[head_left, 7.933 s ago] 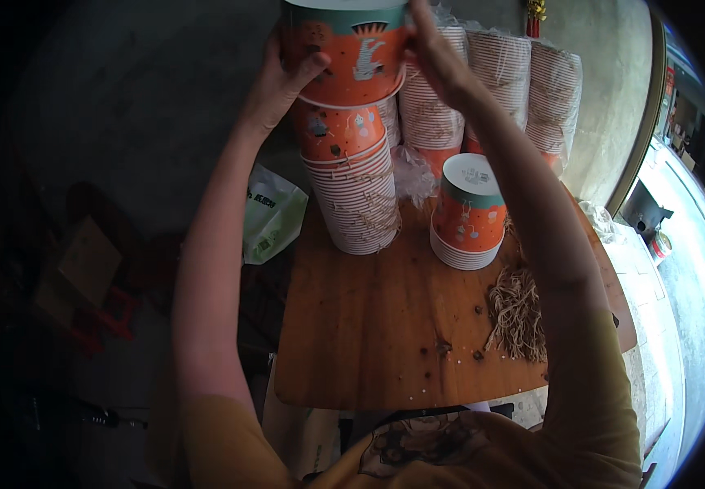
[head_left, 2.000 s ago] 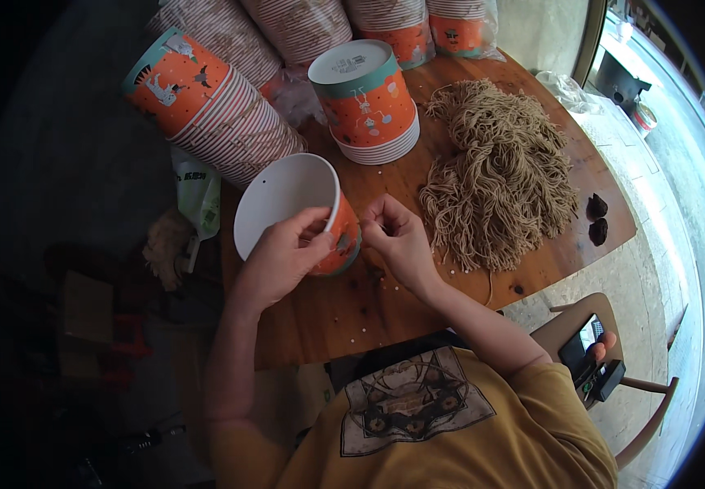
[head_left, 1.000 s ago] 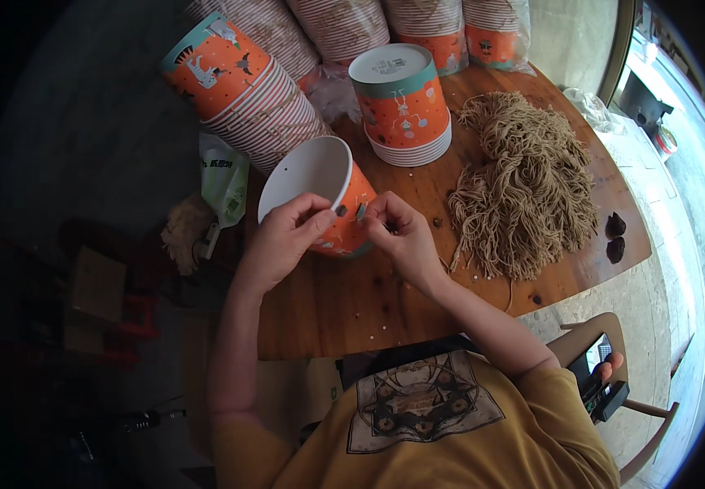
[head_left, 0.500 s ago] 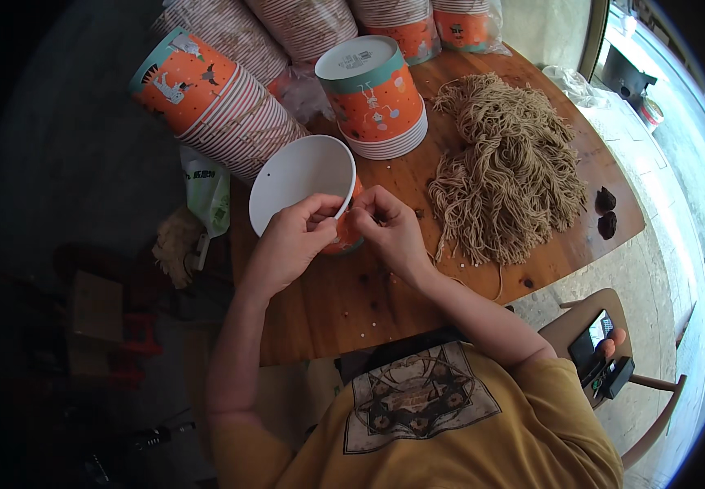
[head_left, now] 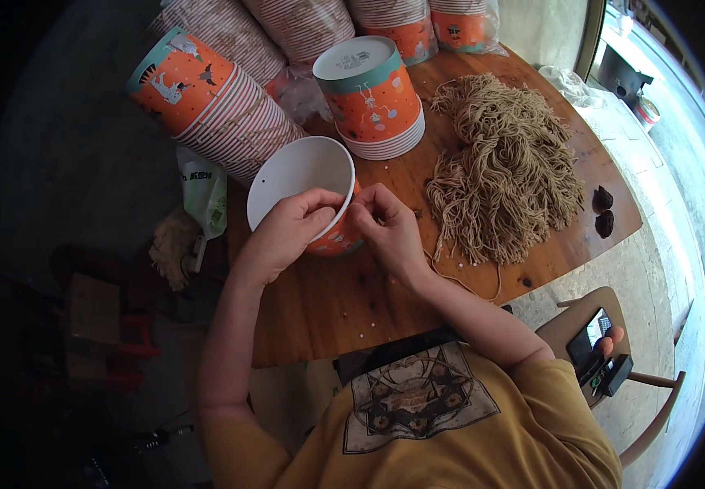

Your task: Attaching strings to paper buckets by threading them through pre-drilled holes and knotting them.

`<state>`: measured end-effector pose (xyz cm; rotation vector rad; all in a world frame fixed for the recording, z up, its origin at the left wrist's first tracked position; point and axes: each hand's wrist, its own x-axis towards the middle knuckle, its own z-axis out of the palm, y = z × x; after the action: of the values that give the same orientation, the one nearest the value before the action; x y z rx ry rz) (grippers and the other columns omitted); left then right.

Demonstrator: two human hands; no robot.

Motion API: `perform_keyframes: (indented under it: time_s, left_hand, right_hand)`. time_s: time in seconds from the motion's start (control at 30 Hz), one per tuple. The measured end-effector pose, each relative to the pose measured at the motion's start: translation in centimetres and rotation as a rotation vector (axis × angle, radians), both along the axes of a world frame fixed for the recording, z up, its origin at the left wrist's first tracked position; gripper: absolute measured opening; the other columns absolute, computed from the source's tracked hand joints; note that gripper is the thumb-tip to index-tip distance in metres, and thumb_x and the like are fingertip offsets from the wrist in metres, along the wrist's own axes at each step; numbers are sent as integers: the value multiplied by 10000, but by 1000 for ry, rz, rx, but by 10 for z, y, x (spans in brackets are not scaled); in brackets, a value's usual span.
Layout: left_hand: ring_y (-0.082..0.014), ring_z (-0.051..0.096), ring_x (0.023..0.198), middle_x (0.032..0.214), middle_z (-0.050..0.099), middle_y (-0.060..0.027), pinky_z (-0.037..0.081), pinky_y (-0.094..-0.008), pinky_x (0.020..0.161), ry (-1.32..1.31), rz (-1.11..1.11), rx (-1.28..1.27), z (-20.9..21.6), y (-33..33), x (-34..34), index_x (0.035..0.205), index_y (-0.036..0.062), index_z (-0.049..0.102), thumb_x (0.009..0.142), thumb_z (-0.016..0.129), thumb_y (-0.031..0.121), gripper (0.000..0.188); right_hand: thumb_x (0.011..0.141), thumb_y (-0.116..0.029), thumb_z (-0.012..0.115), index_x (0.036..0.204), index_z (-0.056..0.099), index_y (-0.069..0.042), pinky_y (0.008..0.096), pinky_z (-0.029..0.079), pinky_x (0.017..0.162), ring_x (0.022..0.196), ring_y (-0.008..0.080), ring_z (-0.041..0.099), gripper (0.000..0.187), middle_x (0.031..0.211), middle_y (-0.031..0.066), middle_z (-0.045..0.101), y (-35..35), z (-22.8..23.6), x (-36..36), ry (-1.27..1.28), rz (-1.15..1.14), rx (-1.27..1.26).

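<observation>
A paper bucket (head_left: 275,175), white inside and orange outside, leans on the table with its mouth toward me. My left hand (head_left: 287,224) reaches over its near edge, fingers closed against the inner wall by the right side of the rim. What those fingertips pinch, if anything, is hidden. Against the outer wall, opposite them, my right hand (head_left: 385,228) has thumb and fingers pressed together on something too small to make out. A small dark hole shows in the bucket's left inner wall. Just right of my right hand lies a heap of tan cord (head_left: 507,175), with a loose strand (head_left: 466,287) curving out by my forearm.
Behind the bucket stands an upside-down stack of paper buckets (head_left: 373,114); a long bagged stack (head_left: 214,98) slants at its left. More bagged stacks (head_left: 401,33) line the back. Two dark lumps (head_left: 604,213) lie near the table's right edge. A chair (head_left: 597,350) stands at right.
My left thumb has slid from over the rim to inside the bucket. My right hand keeps its pinch at the outer wall, and the bucket has barely shifted.
</observation>
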<state>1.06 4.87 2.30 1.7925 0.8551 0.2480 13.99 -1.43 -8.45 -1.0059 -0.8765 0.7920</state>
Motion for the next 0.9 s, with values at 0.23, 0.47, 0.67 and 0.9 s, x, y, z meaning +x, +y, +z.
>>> perform_keyframes:
  time_s: [0.23, 0.47, 0.67, 0.9]
  left_hand:
    - [-56, 549, 920, 978, 595, -15, 440, -207, 832, 22, 5, -68, 0, 9, 4, 1062, 2, 570, 927, 507, 79, 168]
    - [-51, 545, 883, 937, 589, -4, 439, -203, 804, -30, 2, -54, -10, 17, 4, 996, 17, 562, 923, 523, 83, 106]
    - [-78, 545, 811, 856, 592, -35, 462, -249, 734, -19, 7, 52, -27, 23, 10, 930, 1, 550, 927, 499, 92, 104]
    - [-79, 528, 771, 834, 586, -38, 450, -246, 707, -12, 35, 121, -27, 31, 5, 890, 14, 540, 913, 463, 140, 149]
  right_hand:
    - [864, -158, 603, 854, 524, -1, 288, 451, 575, 585, 133, 543, 176, 662, 88, 585, -5, 14, 1, -152, -63, -72]
    - [883, -233, 599, 855, 516, -5, 310, 477, 579, 601, 130, 563, 244, 666, 73, 578, 3, 22, 23, -233, 152, -228]
    - [904, -295, 584, 833, 516, -40, 237, 521, 556, 599, 68, 521, 273, 669, -4, 516, 4, 25, 33, 61, 438, -326]
    - [921, -332, 552, 878, 520, -60, 193, 465, 522, 577, 57, 517, 278, 676, -18, 517, -7, 29, 43, 82, 538, -350]
